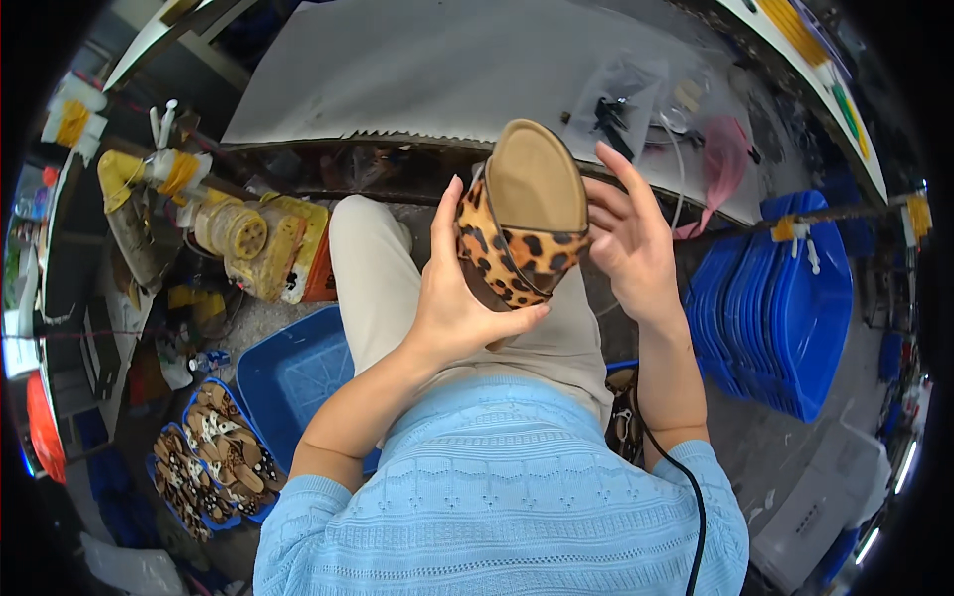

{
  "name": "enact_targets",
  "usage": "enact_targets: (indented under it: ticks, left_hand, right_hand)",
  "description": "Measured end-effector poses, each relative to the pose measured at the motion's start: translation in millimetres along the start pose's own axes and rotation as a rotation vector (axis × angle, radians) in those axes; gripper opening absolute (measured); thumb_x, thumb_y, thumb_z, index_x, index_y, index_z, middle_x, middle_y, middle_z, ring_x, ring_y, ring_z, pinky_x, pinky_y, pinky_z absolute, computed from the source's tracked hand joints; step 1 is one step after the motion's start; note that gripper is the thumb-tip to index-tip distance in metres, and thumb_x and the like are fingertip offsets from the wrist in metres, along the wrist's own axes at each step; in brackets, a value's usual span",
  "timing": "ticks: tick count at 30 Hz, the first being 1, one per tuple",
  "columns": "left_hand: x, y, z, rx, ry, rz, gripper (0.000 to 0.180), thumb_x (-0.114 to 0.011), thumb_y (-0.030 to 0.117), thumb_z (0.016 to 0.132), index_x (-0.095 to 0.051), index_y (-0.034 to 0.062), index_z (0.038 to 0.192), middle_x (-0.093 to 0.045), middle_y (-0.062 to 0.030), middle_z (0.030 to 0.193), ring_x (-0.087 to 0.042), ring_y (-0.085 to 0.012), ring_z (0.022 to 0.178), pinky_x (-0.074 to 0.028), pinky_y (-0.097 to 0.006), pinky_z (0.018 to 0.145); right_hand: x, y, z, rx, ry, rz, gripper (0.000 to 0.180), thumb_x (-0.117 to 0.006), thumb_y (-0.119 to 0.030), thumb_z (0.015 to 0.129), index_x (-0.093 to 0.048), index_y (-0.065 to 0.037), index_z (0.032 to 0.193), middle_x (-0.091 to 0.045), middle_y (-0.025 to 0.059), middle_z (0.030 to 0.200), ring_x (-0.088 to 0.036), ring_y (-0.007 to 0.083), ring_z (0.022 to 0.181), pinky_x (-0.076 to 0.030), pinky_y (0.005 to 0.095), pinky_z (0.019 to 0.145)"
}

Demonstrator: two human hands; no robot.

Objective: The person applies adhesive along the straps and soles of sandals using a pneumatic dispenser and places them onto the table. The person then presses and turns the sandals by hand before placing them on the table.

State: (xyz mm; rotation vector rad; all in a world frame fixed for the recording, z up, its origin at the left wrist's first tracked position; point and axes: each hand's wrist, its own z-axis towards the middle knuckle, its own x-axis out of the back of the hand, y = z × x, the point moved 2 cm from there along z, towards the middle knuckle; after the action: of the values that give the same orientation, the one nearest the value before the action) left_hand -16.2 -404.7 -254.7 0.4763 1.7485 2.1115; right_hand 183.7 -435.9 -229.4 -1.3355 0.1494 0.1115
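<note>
Two hands up over the lap, one sandal (524,214) between them. The left hand (459,298) is clamped on it: thumb laid along the lower side of the strap, the other fingers wrapped behind, palm cupping the heel end. The sandal is tilted, toe end pointing away from the fingertips, so its smooth tan insole faces up; the insole is a rounded oval with a thin dark rim. The wide band under the thumb is leopard-print, fuzzy-looking, orange-brown with black blotches.

The right hand (628,238) stands open beside the sandal, fingers spread and half curled, fingertips touching or just short of its right edge; I cannot tell which from here. It grips nothing.

Beyond the fingertips runs the workbench (417,70), covered by a flat grey sheet with a dark front lip just past the sandal's toe. A pink rag or bag (723,164) hangs over that lip, just outside the right fingers. Open air shows between the hands and the knees in beige trousers.

Below the left wrist sits a blue plastic crate (288,372), mesh-bottomed; further out from it, shallow blue trays (214,462) packed with more print sandals. Outside the right forearm, a nested stack of blue crates (780,308) stands well apart. A black cable (686,482) trails along the right sleeve.
</note>
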Motion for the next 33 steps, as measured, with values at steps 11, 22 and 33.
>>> enact_targets:
  ticks: [11,22,33]
  left_hand:
    - [-20.1,0.9,16.1,0.471,-0.309,-0.465,0.097,-0.085,0.032,0.061,-0.04,-0.0015,0.141,-0.057,-0.0192,0.122,-0.063,-0.0303,0.112,-0.06,-0.044,0.087]
    - [-18.0,12.3,17.7,-0.342,-0.273,0.57,0.12,-0.092,0.021,0.055,-0.027,0.0011,0.153,-0.045,-0.0192,0.144,-0.045,-0.0389,0.133,-0.039,-0.042,0.109]
    - [-29.6,-2.7,32.4,0.314,0.137,-0.691,0.119,-0.084,0.019,0.079,0.006,0.003,0.156,-0.038,-0.0259,0.143,-0.049,-0.0381,0.131,-0.049,-0.047,0.102]
  right_hand:
    - [23.8,-18.3,1.3,-0.372,0.118,0.033,0.069,-0.069,-0.031,0.095,-0.039,0.003,0.146,-0.054,0.0242,0.12,-0.07,0.0248,0.07,-0.055,0.0296,0.045]
    - [51.2,-27.1,-22.1,-0.34,0.14,-0.002,0.045,-0.067,-0.012,0.092,-0.051,0.011,0.129,-0.069,0.0188,0.098,-0.071,0.0228,0.073,-0.061,0.0323,0.05]
    - [70.0,4.0,-110.3,0.25,0.287,-0.352,0.028,-0.066,0.008,0.09,-0.053,0.005,0.115,-0.066,0.0214,0.117,-0.067,0.0248,0.108,-0.054,0.0358,0.094]
